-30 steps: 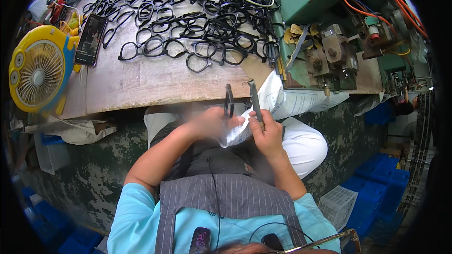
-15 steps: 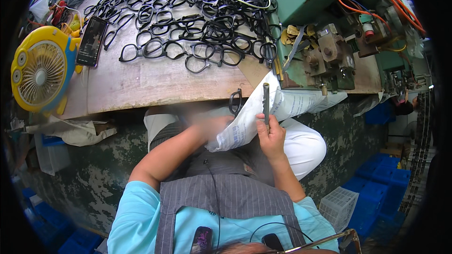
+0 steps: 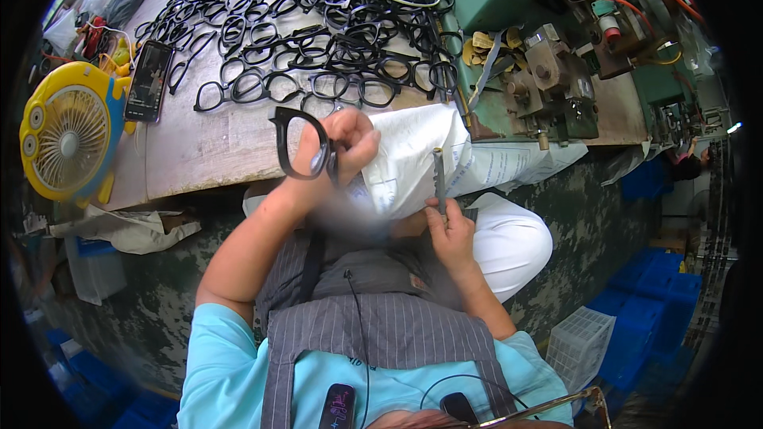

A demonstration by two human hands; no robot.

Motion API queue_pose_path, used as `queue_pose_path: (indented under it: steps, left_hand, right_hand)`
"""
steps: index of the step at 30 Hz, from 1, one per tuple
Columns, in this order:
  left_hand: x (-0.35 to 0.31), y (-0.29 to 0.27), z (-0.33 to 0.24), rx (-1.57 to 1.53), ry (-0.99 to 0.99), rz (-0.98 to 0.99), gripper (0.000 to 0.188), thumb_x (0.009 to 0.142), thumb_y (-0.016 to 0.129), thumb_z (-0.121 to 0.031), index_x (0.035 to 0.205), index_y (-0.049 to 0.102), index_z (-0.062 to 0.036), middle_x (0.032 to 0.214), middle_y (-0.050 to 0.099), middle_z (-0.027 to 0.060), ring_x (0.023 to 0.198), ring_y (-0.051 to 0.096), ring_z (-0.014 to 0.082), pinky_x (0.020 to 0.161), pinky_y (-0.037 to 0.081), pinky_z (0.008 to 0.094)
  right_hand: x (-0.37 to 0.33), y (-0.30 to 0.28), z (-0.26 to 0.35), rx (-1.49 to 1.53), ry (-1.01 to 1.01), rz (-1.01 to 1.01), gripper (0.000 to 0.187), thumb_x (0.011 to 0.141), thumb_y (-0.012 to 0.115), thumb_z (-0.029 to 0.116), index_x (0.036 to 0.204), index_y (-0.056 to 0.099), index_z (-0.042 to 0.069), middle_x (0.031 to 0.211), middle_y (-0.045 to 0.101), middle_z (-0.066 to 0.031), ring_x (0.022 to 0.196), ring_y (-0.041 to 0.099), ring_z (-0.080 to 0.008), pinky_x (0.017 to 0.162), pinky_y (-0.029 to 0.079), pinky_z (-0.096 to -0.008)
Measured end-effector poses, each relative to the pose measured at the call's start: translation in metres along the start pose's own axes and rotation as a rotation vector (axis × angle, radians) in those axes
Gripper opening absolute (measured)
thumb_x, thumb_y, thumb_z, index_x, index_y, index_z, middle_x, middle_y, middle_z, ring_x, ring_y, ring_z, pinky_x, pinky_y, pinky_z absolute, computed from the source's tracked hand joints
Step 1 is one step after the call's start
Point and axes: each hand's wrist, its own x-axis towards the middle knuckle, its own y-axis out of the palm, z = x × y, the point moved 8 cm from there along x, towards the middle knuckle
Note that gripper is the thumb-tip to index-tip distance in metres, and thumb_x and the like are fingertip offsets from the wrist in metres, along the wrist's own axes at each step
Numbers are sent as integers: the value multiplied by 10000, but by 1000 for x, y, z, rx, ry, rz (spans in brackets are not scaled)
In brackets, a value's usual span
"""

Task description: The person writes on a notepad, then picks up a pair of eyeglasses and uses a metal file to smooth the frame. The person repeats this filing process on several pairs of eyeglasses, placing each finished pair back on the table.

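Over the table's front edge, my left hand (image 3: pixel 348 143) is closed on a black eyeglass frame (image 3: pixel 282 143), its rim raised toward me. Lower and to the right, the fingers of my right hand (image 3: pixel 453 232) are wrapped round a slim grey metal tool (image 3: pixel 440 179) that points upward; its exact kind is unclear. Between my hands, a white plastic sack (image 3: pixel 417 139) with blue print hangs from the table edge toward my lap. Many more black eyeglass frames (image 3: pixel 250 86) lie heaped on the wooden table beyond my left hand.
A yellow and blue fan (image 3: pixel 67 139) and a dark phone (image 3: pixel 149 83) stand at the table's left. Green machinery (image 3: pixel 548 71) with metal clamps and orange cables takes up the right. A white cable (image 3: pixel 381 0) crosses the heap. Blue crates (image 3: pixel 636 322) stand on the floor at right.
My left hand has risen from my lap to above the table edge, bringing up an eyeglass frame. My right hand has lowered slightly with the metal tool. The sack's upper part has shifted.
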Motion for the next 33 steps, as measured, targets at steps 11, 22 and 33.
queue_pose_path:
  steps: [11, 22, 33]
  left_hand:
    - [10, -22, 40, 846, 270, -257, 112, 819, 629, -121, 800, 523, -89, 627, 603, 100, 553, 605, 303, 478, 431, 390]
    - [-83, 23, 75, -116, -582, 85, 119, 903, 621, -143, 860, 551, -55, 663, 496, -29, 614, 451, 56, 540, 347, 222]
    - [-95, 48, 73, -688, -576, 54, 240, 1020, 445, -256, 1040, 566, -50, 716, 486, -18, 565, 406, 62, 519, 337, 198]
  right_hand:
    - [30, 70, 11, 7, -99, 126, 421, 889, 619, 181, 1264, 504, 25, 735, 640, -169, 624, 641, -312, 597, 496, -372]
    - [34, 65, 11, 114, -86, 43, 505, 904, 611, 238, 1357, 456, 76, 722, 643, -208, 665, 649, -382, 583, 502, -439]
    - [57, 99, 14, -19, -89, 144, 560, 877, 614, 221, 1405, 433, 173, 655, 616, -171, 609, 630, -373, 551, 482, -449]
